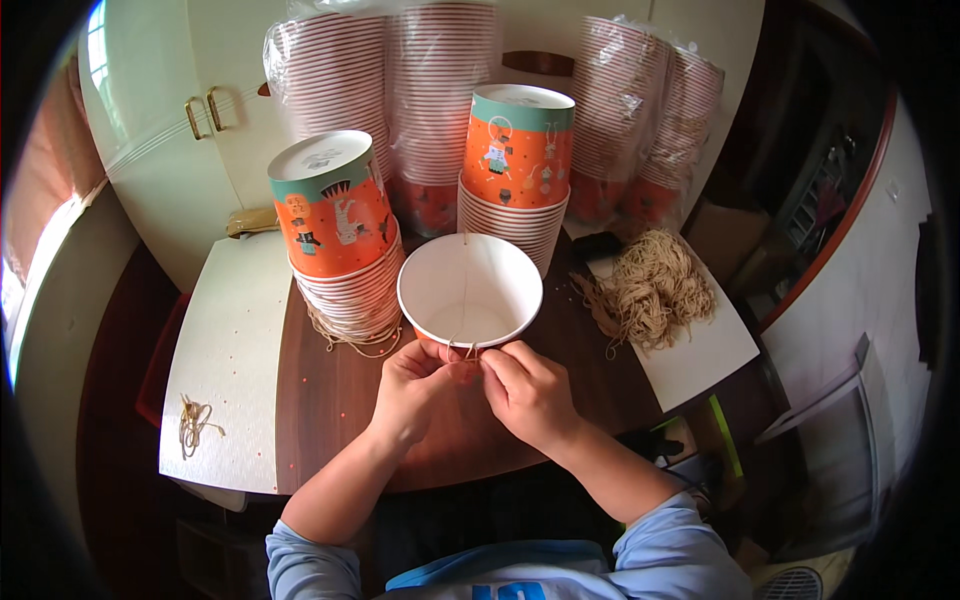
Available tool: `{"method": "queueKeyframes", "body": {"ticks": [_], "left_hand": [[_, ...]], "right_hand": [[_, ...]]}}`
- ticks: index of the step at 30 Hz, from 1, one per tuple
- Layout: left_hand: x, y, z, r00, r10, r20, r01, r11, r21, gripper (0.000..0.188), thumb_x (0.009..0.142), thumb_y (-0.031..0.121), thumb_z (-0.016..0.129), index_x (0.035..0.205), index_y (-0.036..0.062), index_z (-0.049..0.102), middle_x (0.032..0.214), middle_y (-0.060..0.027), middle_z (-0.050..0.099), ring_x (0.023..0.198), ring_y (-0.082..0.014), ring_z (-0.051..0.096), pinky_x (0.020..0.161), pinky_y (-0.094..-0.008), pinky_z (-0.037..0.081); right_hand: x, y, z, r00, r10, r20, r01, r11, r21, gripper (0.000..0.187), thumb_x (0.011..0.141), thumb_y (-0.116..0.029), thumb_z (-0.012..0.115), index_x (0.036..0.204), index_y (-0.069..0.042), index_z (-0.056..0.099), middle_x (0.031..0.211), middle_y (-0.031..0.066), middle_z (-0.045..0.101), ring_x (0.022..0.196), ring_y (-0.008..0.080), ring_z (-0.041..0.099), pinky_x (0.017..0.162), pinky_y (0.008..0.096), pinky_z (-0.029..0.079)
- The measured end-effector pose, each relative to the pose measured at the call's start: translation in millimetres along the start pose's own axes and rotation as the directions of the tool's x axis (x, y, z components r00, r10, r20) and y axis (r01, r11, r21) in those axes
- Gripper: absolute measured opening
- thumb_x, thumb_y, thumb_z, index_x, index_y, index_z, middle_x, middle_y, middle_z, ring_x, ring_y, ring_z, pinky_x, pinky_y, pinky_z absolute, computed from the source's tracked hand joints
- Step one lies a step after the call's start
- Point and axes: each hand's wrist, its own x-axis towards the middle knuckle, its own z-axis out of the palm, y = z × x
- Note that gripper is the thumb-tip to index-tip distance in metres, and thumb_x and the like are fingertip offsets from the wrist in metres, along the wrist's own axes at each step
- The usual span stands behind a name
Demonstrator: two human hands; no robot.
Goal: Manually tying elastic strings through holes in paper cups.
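A paper bucket (500,290), white inside, stands on the table in front of me with its mouth tilted towards me. A thin beige string (464,285) runs across its mouth from the far rim to the near rim, where small loops show. My left hand (405,392) pinches the string just below the near rim. My right hand (530,392) is closed beside it, fingertips pinching the string from the other side. The fingers hide part of the loops, and both hands are close against the bucket's near wall.
Upside-down stacks of orange-and-green buckets stand behind, one at left (335,215) and one at right (520,150). Plastic-wrapped bucket stacks (445,90) line the back. A heap of beige string (655,290) lies at right; a small string bundle (195,425) lies on the white left table end.
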Motion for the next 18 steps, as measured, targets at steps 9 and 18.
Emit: {"method": "queueKeyframes", "body": {"ticks": [9,18], "left_hand": [[0,-3,-3,0.999,-0.031,0.012,0.031,0.999,-0.025,0.008,0.083,-0.001,0.063,0.088,0.0018,0.057,0.088,-0.0061,0.063,0.077,-0.0137,0.062,0.071,-0.0258,0.052],[-3,1,3,0.999,-0.009,-0.047,0.013,0.996,0.090,0.010,0.081,-0.003,0.066,0.088,0.0001,0.060,0.086,-0.0042,0.065,0.078,-0.0082,0.060,0.075,-0.0228,0.050]], "right_hand": [[-4,3,11,0.994,0.107,0.020,-0.108,0.966,0.235,0.018,0.076,0.004,0.065,0.094,0.001,0.064,0.088,0.0116,0.064,0.069,0.0247,0.065,0.059,0.0308,0.053],[-3,3,9,0.899,0.356,0.255,-0.436,0.674,0.597,0.013,0.086,-0.004,0.062,0.095,0.004,0.067,0.093,0.0086,0.066,0.084,0.0125,0.063,0.073,0.0247,0.051]]}}
